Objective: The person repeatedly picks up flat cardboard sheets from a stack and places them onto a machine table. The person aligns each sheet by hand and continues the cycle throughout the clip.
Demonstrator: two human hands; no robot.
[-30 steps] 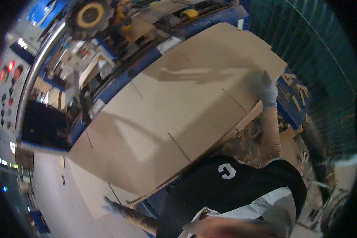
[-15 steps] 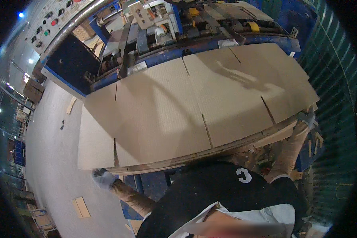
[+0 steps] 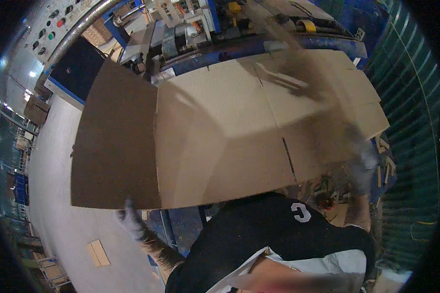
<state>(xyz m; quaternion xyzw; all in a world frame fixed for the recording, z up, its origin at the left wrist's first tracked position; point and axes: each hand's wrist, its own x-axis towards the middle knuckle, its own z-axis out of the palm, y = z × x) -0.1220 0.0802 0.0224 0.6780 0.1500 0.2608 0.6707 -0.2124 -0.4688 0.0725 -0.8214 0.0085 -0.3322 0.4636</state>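
A wide tan corrugated cardboard sheet (image 3: 215, 156) with creases and slots spans the space before me. Its left panel (image 3: 115, 136) looks dark and is angled against the rest along a crease. My left hand (image 3: 132, 223), in a pale glove, pinches the near edge of that panel, thumb on top. At the sheet's right end, my right hand (image 3: 364, 158) is smeared by motion, so its fingers cannot be read. A brownish blur crosses the sheet beside it. More cardboard (image 3: 369, 90) shows at the far right.
Beyond the sheet stands a blue machine (image 3: 205, 59) with rollers and a control panel (image 3: 54, 29) of buttons and knobs. Green corrugated sheeting (image 3: 410, 122) runs along the right. Cardboard scraps (image 3: 388, 168) lie low at the right; a cardboard piece (image 3: 99, 252) lies on the left floor.
The left panel, flat and light before, is now angled and dark. The sheet has shifted left at its near edge. My right hand has moved inward and blurred; my left thumb now overlaps the cardboard.
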